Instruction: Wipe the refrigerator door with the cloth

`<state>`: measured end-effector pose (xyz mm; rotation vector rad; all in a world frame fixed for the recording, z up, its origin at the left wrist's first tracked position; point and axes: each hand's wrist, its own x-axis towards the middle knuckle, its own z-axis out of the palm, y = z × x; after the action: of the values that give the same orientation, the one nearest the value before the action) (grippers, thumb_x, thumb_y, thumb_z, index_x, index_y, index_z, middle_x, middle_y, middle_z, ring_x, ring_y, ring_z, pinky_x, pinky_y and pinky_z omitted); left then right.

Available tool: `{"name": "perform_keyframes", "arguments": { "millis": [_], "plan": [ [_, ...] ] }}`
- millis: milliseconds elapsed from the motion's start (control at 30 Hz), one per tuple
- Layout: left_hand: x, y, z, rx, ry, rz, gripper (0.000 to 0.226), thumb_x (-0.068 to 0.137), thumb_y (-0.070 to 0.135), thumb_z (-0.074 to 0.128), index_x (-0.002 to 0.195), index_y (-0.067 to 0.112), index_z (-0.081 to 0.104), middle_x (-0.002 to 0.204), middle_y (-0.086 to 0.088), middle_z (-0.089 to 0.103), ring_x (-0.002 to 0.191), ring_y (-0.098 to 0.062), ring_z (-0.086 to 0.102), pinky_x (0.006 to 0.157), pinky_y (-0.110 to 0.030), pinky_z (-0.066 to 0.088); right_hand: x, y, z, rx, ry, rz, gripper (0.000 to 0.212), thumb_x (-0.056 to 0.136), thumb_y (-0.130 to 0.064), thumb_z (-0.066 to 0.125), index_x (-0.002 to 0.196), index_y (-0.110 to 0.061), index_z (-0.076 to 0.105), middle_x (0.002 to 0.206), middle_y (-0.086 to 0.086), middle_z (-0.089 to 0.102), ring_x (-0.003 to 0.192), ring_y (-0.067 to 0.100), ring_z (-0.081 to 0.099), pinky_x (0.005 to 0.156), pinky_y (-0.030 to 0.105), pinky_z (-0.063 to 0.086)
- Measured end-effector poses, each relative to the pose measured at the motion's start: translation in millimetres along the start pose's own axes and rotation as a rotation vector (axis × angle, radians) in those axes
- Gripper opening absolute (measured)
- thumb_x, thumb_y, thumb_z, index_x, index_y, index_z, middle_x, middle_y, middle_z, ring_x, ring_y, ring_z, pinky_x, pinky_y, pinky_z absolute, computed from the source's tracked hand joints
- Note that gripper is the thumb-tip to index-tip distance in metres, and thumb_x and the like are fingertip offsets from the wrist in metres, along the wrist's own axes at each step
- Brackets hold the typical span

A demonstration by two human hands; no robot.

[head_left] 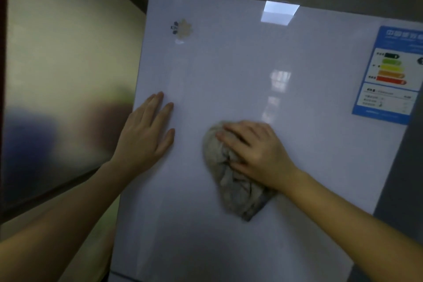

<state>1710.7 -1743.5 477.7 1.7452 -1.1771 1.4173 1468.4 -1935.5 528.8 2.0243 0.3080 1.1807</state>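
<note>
The white glossy refrigerator door (251,64) fills most of the view. A crumpled grey cloth (231,181) lies pressed against the door's middle. My right hand (254,151) rests on top of the cloth with fingers curled over its upper part, holding it to the surface. Flat on the door near its left edge lies my left hand (146,135), fingers stretched out and holding nothing.
A blue energy label (389,75) is stuck at the door's upper right. A small flower-shaped logo (183,28) sits at the upper left. A blurry glass or metal panel (57,87) stands to the left of the refrigerator. A seam to a lower door (137,277) shows at the bottom.
</note>
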Motion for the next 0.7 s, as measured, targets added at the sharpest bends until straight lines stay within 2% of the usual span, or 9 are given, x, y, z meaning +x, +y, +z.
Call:
{"name": "perform_keyframes", "arguments": {
  "millis": [100,200,333,433,567,633,700],
  "plan": [
    [-3,-8,2,-0.023,-0.004,0.022,0.060,0.100,0.041,0.042,0.149,0.005,0.042,0.160,-0.020,0.036,0.147,-0.037,0.037,0.114,-0.048,0.036,49,38,-12,-0.039,0.080,0.131,0.054,0.089,-0.039,0.071,0.138,-0.016,0.062,0.136,0.011,0.063,0.114,0.037,0.060,0.092,0.043,0.045],
    [-7,-15,5,-0.008,0.034,0.088,0.057,0.101,0.037,0.045,0.145,0.003,0.047,0.159,-0.021,0.038,0.146,-0.039,0.040,0.113,-0.048,0.038,104,70,-21,-0.043,0.135,0.240,0.058,0.088,-0.042,0.071,0.140,-0.018,0.060,0.137,0.009,0.061,0.119,0.033,0.054,0.092,0.041,0.042],
    [-7,-23,8,0.011,0.068,0.135,0.055,0.101,0.036,0.045,0.145,0.002,0.048,0.158,-0.021,0.040,0.144,-0.038,0.042,0.114,-0.045,0.036,137,74,-17,-0.025,0.154,0.327,0.062,0.087,-0.042,0.069,0.143,-0.018,0.056,0.140,0.009,0.057,0.125,0.032,0.050,0.097,0.041,0.039],
    [-12,-30,10,-0.010,0.071,0.122,0.059,0.101,0.038,0.045,0.149,0.002,0.043,0.159,-0.021,0.037,0.146,-0.037,0.038,0.117,-0.044,0.032,123,37,1,-0.011,0.089,0.242,0.063,0.085,-0.039,0.072,0.141,-0.015,0.058,0.140,0.012,0.058,0.120,0.037,0.053,0.095,0.045,0.043],
    [-31,-36,15,-0.089,0.094,0.071,0.063,0.100,0.038,0.048,0.151,0.002,0.039,0.161,-0.019,0.035,0.150,-0.033,0.033,0.123,-0.041,0.027,91,-18,26,-0.019,-0.049,-0.063,0.056,0.086,-0.037,0.071,0.137,-0.015,0.062,0.138,0.010,0.062,0.117,0.034,0.058,0.094,0.043,0.047],
    [-41,-38,18,-0.106,0.106,0.081,0.062,0.100,0.037,0.049,0.150,0.001,0.040,0.160,-0.019,0.036,0.150,-0.033,0.033,0.124,-0.042,0.027,92,-21,29,-0.023,-0.064,-0.098,0.055,0.086,-0.036,0.071,0.137,-0.016,0.062,0.138,0.009,0.063,0.117,0.033,0.060,0.094,0.043,0.048],
    [-47,-42,21,-0.119,0.112,0.087,0.061,0.100,0.036,0.050,0.149,0.000,0.042,0.159,-0.019,0.037,0.150,-0.032,0.033,0.124,-0.043,0.028,107,-9,26,-0.036,-0.038,-0.049,0.057,0.086,-0.036,0.071,0.138,-0.015,0.062,0.137,0.011,0.063,0.115,0.036,0.060,0.092,0.043,0.047]
  ]
}}
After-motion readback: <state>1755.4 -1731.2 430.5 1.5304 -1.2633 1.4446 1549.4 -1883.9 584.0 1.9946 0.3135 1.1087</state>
